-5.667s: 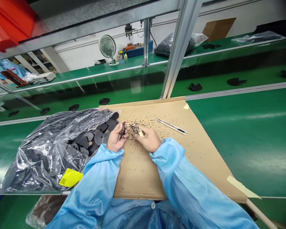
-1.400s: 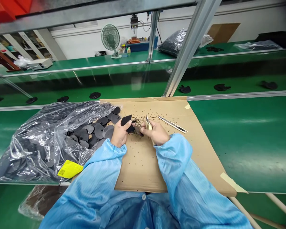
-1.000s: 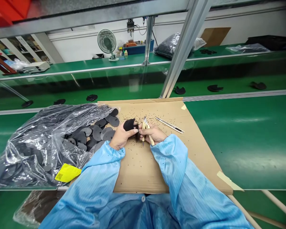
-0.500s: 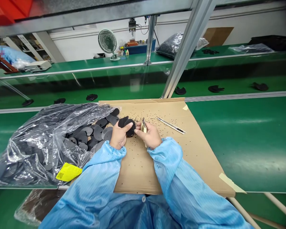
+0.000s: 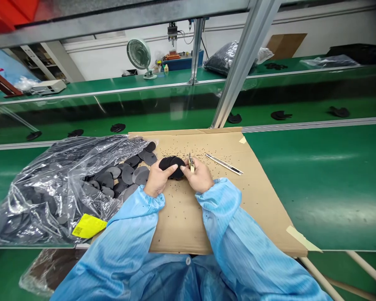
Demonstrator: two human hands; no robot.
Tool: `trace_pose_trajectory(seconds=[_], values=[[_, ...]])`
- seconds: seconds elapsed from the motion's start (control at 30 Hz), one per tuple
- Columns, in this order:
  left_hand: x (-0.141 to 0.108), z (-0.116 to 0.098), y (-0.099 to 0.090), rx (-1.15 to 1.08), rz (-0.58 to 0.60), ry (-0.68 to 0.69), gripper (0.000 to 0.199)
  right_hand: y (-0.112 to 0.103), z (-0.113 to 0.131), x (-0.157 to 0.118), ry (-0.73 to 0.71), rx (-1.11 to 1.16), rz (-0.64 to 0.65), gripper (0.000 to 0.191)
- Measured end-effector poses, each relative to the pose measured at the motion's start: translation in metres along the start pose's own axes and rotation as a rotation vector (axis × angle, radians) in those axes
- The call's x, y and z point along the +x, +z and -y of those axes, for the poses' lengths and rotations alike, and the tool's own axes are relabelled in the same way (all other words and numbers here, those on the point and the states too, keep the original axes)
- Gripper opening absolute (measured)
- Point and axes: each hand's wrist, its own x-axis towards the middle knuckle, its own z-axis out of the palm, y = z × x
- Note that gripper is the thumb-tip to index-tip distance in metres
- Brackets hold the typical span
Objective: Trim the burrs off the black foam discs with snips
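Observation:
My left hand point(image 5: 157, 179) is closed on a fanned stack of thin black discs point(image 5: 176, 167), with the thumb on top. My right hand point(image 5: 200, 175) is wrapped round small nippers point(image 5: 191, 162) with a metal tip and pale yellow handles. Its thumb and fingertips touch the right edge of the discs. The nippers' jaws point up and away, beside the stack; whether they are parted I cannot tell. Both hands are above a cardboard sheet point(image 5: 188, 225) strewn with tiny black bits. Left of my left hand, loose black discs point(image 5: 141, 177) spill from a clear plastic bag point(image 5: 50, 188).
A utility knife point(image 5: 224, 164) lies on the cardboard, right of my hands. A yellow label point(image 5: 89, 226) is on the bag. Beyond the cardboard, small piles of black parts point(image 5: 118, 128) lie along the green surface. A metal post point(image 5: 238, 75) slants up behind the cardboard.
The fanned discs have moved slightly right, nearer my right hand, and are spread more evenly. My right fingertips now touch their edge. The nippers' tip has tilted slightly.

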Motion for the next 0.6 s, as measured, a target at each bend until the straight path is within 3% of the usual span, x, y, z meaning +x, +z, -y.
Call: trace_pose_trajectory(seconds=[0.3,0.5,0.6], values=[[-0.002,-0.003,0.001,-0.058,0.036,-0.054,0.038,-0.001,0.005,-0.001,0.006,0.006,0.006,0.019],[-0.003,-0.010,0.007,-0.192,0.093,-0.104,0.040,0.000,0.003,0.002,0.000,0.050,-0.047,0.041],[0.002,-0.012,0.005,-0.218,0.131,-0.147,0.051,0.002,0.003,0.008,0.085,0.128,-0.030,0.047]])
